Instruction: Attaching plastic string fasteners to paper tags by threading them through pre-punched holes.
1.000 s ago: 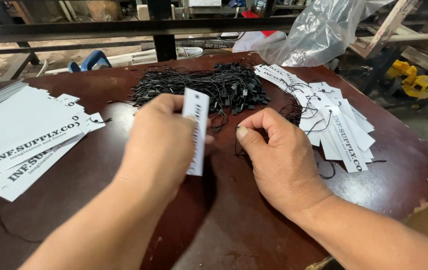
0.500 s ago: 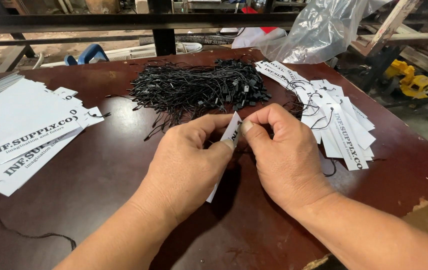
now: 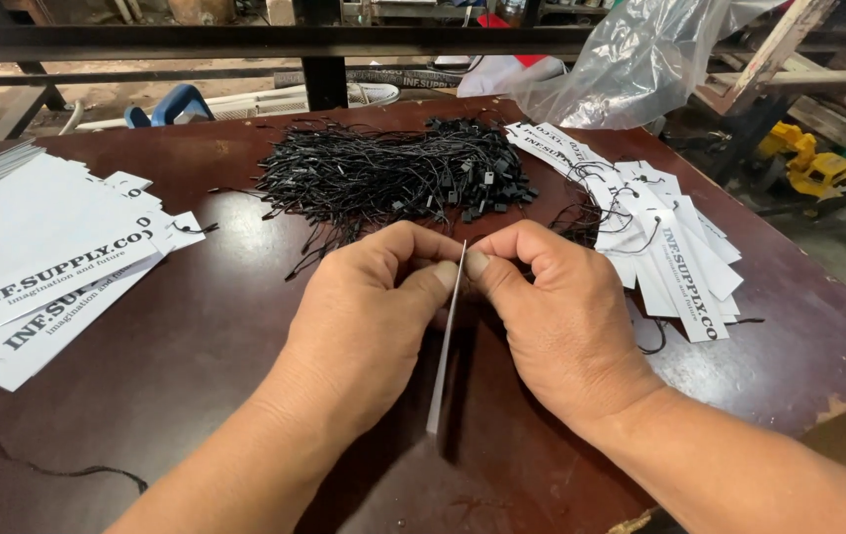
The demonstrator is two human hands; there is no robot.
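Two bare hands, the left hand (image 3: 374, 316) and the right hand (image 3: 561, 316), pinch one narrow white paper tag (image 3: 446, 346) edge-on between their fingers (image 3: 438, 277). One heap of black string loops (image 3: 393, 178) lies beyond the fingertips. Two piles of white printed tags, too many to count: one (image 3: 47, 267) left of the fingers, one (image 3: 660, 237) right.

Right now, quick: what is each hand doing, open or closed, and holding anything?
Left hand: closed, pinching the top of a white paper tag seen edge-on.
Right hand: closed, fingertips pinched at the same tag's top edge.
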